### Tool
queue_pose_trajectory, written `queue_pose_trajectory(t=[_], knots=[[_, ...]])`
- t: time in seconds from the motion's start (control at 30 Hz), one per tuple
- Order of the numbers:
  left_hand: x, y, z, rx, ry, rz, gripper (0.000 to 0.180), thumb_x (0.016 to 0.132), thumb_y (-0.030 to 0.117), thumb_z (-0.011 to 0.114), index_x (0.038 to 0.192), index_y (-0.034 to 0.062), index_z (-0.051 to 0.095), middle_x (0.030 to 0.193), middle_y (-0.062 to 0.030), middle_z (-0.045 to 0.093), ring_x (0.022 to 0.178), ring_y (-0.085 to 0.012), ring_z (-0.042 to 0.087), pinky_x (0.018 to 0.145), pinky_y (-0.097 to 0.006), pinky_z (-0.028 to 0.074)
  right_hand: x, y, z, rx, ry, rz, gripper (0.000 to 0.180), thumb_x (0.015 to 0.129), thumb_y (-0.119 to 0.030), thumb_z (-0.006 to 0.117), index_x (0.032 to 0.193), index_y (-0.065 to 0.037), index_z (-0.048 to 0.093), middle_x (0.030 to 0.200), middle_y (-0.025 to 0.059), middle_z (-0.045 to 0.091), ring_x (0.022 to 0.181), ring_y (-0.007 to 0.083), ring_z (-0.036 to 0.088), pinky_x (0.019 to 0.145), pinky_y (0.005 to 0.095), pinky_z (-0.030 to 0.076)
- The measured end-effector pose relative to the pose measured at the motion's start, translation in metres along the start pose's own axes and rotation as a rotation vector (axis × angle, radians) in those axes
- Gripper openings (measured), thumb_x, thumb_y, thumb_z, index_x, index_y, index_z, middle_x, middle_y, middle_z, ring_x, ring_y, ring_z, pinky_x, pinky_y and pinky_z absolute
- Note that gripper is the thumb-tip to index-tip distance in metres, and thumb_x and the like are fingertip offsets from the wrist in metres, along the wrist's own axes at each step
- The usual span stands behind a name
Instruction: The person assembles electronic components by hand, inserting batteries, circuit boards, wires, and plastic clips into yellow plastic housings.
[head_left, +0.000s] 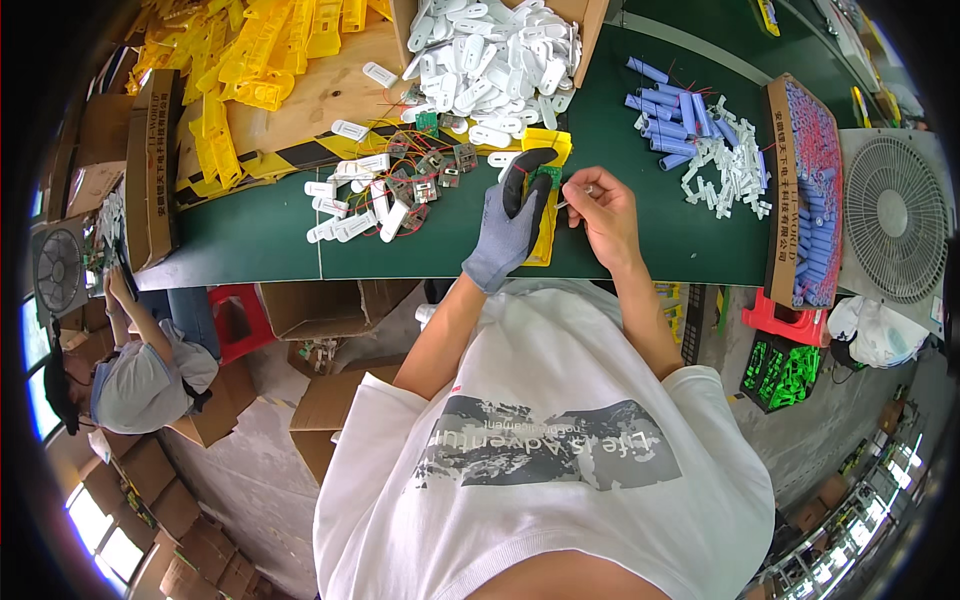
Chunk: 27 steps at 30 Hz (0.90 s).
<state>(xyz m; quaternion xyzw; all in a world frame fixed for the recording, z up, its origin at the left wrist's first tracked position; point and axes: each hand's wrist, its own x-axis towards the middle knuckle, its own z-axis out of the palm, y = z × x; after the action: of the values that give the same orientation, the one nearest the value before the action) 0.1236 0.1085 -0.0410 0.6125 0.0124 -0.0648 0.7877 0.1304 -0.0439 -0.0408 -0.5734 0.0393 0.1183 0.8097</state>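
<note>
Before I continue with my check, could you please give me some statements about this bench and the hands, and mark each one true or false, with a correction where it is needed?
1. The left hand wears a glove. True.
2. The right hand wears a glove as well. False: the right hand is bare.
3. The left hand holds a yellow casing. True.
4. The loose blue cylinders lie to the left of both hands. False: the loose blue cylinders lie to the right.
5. A box of blue cylinders stands between the loose ones and the large fan. True.
6. The tabletop below the hands is white. False: the tabletop is green.
</note>
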Motion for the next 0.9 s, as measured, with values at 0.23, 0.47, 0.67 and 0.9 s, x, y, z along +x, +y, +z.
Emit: queue_pose_trajectory(t=[0.23, 0.47, 0.67, 0.9], knots=[[0.000, -0.001, 0.001, 0.061, 0.029, 0.078, 0.026, 0.095, 0.007, 0.050, 0.120, 0.0039, 0.055, 0.082, -0.0047, 0.061, 0.070, -0.0064, 0.050, 0.062, -0.026, 0.046, 0.002, 0.002, 0.013, -0.093, 0.088, -0.155, 0.027, 0.083, -0.002, 0.070, 0.107, 0.003, 0.058, 0.086, 0.0048, 0.064, 0.067, 0.0043, 0.056, 0.058, 0.0190, 0.048], [0.000, 0.000, 0.003, 0.076, 0.063, 0.115, 0.025, 0.095, 0.005, 0.048, 0.118, 0.0011, 0.054, 0.088, -0.0058, 0.063, 0.076, -0.0081, 0.052, 0.068, -0.026, 0.047, -0.001, 0.011, 0.027, -0.007, 0.155, -0.149, 0.037, 0.086, 0.002, 0.065, 0.121, 0.006, 0.053, 0.101, 0.0090, 0.065, 0.081, 0.0069, 0.060, 0.074, 0.0211, 0.051], [0.002, -0.010, 0.000, 0.190, 0.046, 0.201, 0.026, 0.096, 0.004, 0.045, 0.121, -0.0010, 0.050, 0.097, -0.0075, 0.061, 0.083, -0.0099, 0.054, 0.075, -0.026, 0.047, -0.002, 0.010, 0.028, 0.072, 0.147, -0.103, 0.038, 0.083, 0.005, 0.067, 0.119, 0.010, 0.057, 0.102, 0.0130, 0.067, 0.087, 0.0095, 0.062, 0.078, 0.0207, 0.051], [0.001, -0.002, 0.003, 0.285, 0.048, 0.161, 0.021, 0.092, 0.000, 0.043, 0.112, 0.0001, 0.051, 0.087, -0.0151, 0.062, 0.074, -0.0223, 0.060, 0.066, -0.034, 0.048, -0.007, 0.008, 0.023, -0.375, 0.103, -0.210, 0.034, 0.087, -0.001, 0.065, 0.120, 0.002, 0.060, 0.104, 0.0085, 0.067, 0.080, 0.0077, 0.060, 0.069, 0.0222, 0.051]])
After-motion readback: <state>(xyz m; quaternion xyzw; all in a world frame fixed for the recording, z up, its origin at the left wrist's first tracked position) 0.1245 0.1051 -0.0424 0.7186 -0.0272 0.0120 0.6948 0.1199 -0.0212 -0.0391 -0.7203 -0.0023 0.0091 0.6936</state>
